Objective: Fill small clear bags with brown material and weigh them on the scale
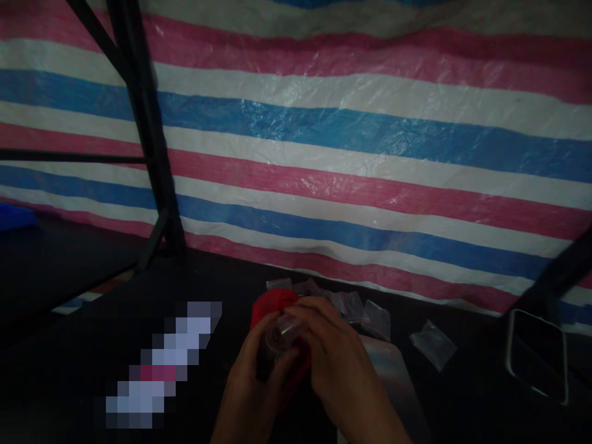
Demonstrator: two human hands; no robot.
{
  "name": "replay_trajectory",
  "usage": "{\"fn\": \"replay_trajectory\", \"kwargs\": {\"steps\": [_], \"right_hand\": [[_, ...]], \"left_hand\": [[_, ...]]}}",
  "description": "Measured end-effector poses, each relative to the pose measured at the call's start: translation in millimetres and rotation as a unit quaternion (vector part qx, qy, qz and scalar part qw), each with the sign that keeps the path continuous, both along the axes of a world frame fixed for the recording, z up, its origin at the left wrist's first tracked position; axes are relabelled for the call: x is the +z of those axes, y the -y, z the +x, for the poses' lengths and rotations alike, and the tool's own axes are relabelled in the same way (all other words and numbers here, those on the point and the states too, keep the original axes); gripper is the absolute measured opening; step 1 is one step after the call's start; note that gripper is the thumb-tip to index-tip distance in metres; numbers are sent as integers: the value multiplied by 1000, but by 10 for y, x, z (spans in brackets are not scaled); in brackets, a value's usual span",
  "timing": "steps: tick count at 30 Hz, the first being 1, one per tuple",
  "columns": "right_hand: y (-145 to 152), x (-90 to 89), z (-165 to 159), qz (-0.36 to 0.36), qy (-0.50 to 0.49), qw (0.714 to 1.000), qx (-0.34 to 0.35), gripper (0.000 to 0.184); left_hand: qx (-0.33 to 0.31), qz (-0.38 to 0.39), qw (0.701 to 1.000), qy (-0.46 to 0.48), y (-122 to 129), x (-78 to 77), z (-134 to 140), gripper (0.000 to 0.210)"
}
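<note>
Near the lower middle, my left hand [252,376] is wrapped round a small clear round plastic container [274,340]. My right hand [335,354] reaches over from the right, its fingers bent round a clear plastic piece [289,328] at the top of the container. Whether that piece is a separate lid or part of the container I cannot tell. Right behind both hands lies a red object [271,301], partly covered by them; its kind is unclear. A flat silvery panel [393,376] sits on the black table under my right forearm.
Several small clear zip bags [354,307] lie beyond my hands, and another clear bag [433,345] lies farther right. A phone-like framed object [536,356] stands at the right. Black metal posts [145,123] rise before a striped plastic sheet [346,129]. A blurred-out strip [171,351] lies left.
</note>
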State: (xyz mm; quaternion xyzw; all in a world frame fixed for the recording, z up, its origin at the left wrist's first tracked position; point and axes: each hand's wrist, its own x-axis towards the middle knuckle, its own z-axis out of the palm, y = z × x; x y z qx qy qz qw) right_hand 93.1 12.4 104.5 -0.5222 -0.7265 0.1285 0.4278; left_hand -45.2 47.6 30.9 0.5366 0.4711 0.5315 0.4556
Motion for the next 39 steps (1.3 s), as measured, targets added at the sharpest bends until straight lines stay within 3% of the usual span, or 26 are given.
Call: {"fn": "replay_trajectory", "kwargs": {"steps": [3,6,9,13,18,24,33,39], "right_hand": [[-57,-24,19,11,-17,998,-52,58],[-109,-103,19,-63,27,995,-77,62],[-161,-214,-34,-131,91,983,-85,63],[-246,-327,-139,-159,178,964,-119,58],[-325,-389,-227,-156,220,950,-156,59],[-354,-403,-264,-160,176,962,-132,50],[-312,-433,-318,-179,92,972,-125,44],[-374,-459,-120,-191,-93,975,-63,45]], "left_hand": [[45,7,999,-14,1,60,-87,54],[122,6,992,-37,-3,99,-181,56],[158,-3,983,-88,-24,63,-247,57],[166,-17,976,-143,-95,-17,-286,59],[109,-42,991,-60,-195,11,-291,49],[101,-79,992,6,-233,63,-288,47],[86,-89,992,39,-290,1,-375,46],[70,-17,997,28,-245,55,-373,54]]}}
